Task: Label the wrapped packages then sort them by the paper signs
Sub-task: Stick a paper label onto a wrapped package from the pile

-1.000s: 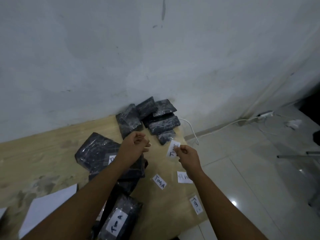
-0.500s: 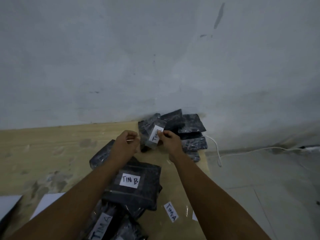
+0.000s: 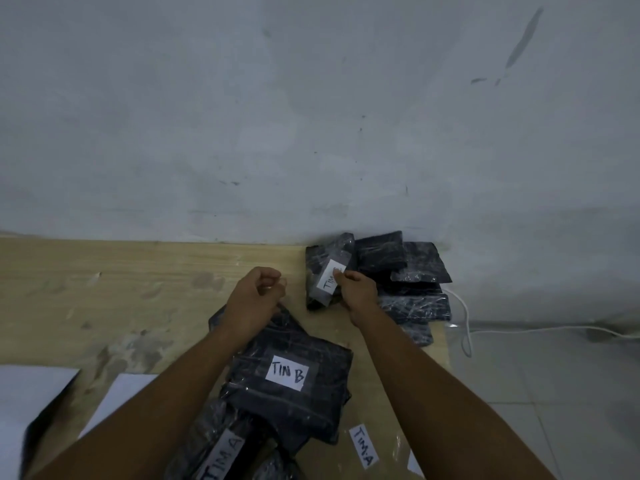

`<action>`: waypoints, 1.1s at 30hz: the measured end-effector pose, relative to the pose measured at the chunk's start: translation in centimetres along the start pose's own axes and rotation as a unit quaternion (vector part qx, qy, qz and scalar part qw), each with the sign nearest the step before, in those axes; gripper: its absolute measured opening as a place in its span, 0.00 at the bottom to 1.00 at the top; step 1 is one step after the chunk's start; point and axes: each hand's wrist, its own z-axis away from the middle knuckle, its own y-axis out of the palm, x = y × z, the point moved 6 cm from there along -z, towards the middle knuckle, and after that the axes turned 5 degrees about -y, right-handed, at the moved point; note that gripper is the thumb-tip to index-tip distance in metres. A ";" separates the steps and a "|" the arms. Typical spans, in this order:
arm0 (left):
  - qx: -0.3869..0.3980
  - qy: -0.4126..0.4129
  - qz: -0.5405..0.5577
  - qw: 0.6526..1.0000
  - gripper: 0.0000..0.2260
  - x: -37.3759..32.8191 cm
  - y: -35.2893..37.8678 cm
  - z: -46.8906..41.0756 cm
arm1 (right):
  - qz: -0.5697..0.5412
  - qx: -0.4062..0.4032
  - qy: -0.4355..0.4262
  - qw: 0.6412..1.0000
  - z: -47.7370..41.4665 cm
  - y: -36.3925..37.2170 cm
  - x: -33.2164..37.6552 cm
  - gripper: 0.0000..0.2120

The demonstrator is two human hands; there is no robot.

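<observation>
- Head view, looking down: a pale wooden desk (image 3: 104, 289) stands against a grey-white plastered wall (image 3: 311, 116).
- Right hand (image 3: 356, 292) – its fingers curl round a small package (image 3: 320, 289) wrapped in dark plastic film, with the thumb on the white paper label (image 3: 329, 280) marked "TIM" stuck to its face. The package is tilted up against a pile of dark wrapped packages (image 3: 408, 265) at the desk's far right corner, next to the wall.
- Left hand (image 3: 254, 299) – hovers above the desk, fingers curled in towards the thumb, nothing visible between them.
- Large dark package labelled "TIN B" (image 3: 294, 393) lies under the forearms, overlapping a dark package labelled "TIM A" (image 3: 214, 445).
- Loose paper slip reading "TIM A" (image 3: 363, 445) lies on the desk to the right.
- White paper sheets (image 3: 27, 393) lie at the near left.
</observation>
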 end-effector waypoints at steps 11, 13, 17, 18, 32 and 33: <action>0.032 -0.075 0.106 0.991 0.24 -0.7 0.3 2.3 | -0.118 0.149 -0.001 0.982 8.7 -3.5 6.0 0.05; 0.068 -0.087 0.156 0.982 0.27 -1.2 0.9 3.5 | -0.107 0.162 -0.012 0.981 10.9 -4.0 6.7 0.05; 0.091 -0.069 0.208 0.971 0.30 -1.9 0.8 5.7 | -0.099 0.173 -0.031 0.979 15.1 -5.0 7.3 0.07; 0.097 -0.059 0.205 0.972 0.30 -2.0 0.7 6.3 | -0.097 0.181 -0.031 0.978 16.3 -5.0 7.4 0.07; 0.022 0.033 0.140 0.989 0.25 -0.7 -2.2 10.8 | -0.057 0.131 -0.205 0.968 25.4 -3.0 7.2 0.10; 0.026 0.037 0.142 0.989 0.25 -0.6 -2.3 10.8 | -0.073 0.143 -0.205 0.965 25.8 -2.7 7.1 0.11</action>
